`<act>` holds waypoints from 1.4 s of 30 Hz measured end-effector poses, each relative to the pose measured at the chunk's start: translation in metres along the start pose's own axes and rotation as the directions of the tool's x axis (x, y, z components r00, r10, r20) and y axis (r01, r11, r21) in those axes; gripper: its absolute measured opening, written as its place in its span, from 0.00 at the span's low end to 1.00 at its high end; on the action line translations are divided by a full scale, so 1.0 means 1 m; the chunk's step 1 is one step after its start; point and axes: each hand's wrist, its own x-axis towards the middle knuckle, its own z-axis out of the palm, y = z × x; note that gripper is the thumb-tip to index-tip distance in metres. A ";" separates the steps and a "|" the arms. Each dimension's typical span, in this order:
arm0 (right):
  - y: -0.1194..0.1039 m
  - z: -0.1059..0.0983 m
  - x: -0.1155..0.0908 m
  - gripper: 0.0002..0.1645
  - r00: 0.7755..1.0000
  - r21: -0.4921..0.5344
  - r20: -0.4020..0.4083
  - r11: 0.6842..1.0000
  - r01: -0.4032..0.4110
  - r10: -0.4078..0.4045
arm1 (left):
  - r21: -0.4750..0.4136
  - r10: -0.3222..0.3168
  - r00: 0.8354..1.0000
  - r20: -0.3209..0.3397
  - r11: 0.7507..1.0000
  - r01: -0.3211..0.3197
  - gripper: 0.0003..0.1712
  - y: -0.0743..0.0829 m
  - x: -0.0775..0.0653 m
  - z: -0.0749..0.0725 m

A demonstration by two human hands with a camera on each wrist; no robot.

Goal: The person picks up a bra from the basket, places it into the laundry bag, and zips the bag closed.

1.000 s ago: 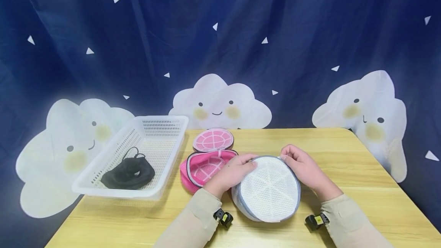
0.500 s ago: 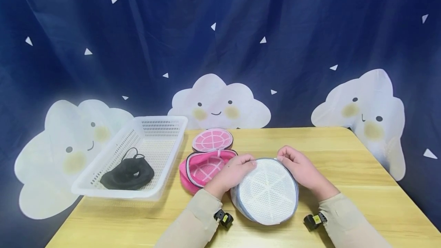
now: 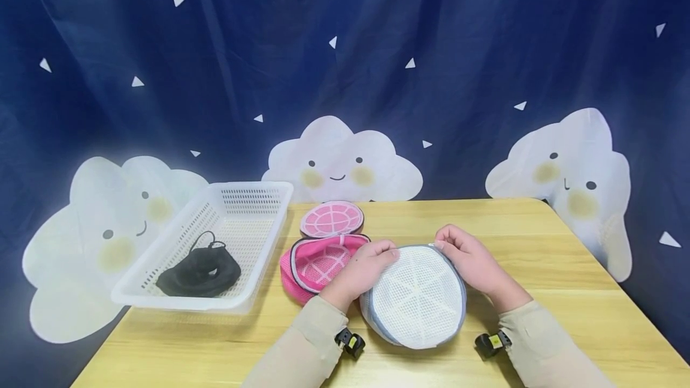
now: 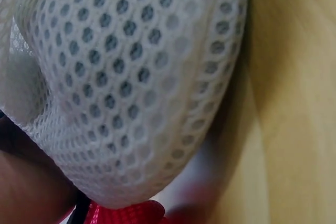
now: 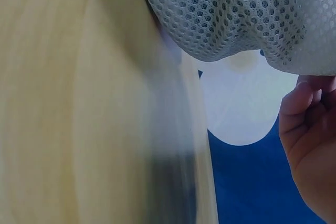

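A round white mesh laundry bag (image 3: 417, 298) with grey trim stands tilted on the table, its flat top facing the head camera. At its upper left rim, my left hand (image 3: 366, 271) grips the edge, with the thumb on top. My right hand (image 3: 471, 262) pinches the trim at the upper right rim between thumb and curled fingers; whether a zip pull is in that pinch is too small to tell. White mesh (image 4: 115, 61) fills much of the left wrist view. In the right wrist view the right hand (image 5: 310, 140) is below the bag (image 5: 226, 14).
Just left of the bag lies a pink mesh bag (image 3: 291, 277), its round lid (image 3: 332, 219) folded back. A white plastic basket (image 3: 277, 238) farther left holds a black cloth item with a cord (image 3: 202, 273). Behind the wooden table (image 3: 566, 316) hangs a blue curtain (image 3: 458, 35).
The white bag's top dips slightly and comes back up. Both hands keep their hold on its rim, with only a small shift of the right hand.
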 end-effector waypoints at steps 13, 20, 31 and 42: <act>-0.006 -0.003 -0.002 0.10 1.000 -0.015 -0.012 1.000 0.027 -0.028 | -0.002 -0.018 1.000 -0.015 1.000 0.018 0.12 0.000 0.001 -0.002; -0.001 -0.006 0.000 0.11 0.998 0.000 -0.025 0.999 0.053 -0.053 | -0.028 -0.041 0.998 -0.048 0.999 0.040 0.13 -0.003 0.002 -0.003; 0.000 -0.006 0.000 0.09 0.999 0.051 -0.031 0.998 0.045 -0.043 | -0.067 -0.069 0.996 -0.058 0.996 0.065 0.13 -0.003 0.000 -0.005; 0.004 -0.003 -0.001 0.09 0.998 0.048 -0.049 0.998 0.045 -0.043 | -0.079 -0.051 0.998 -0.034 0.996 0.048 0.11 -0.009 0.001 -0.003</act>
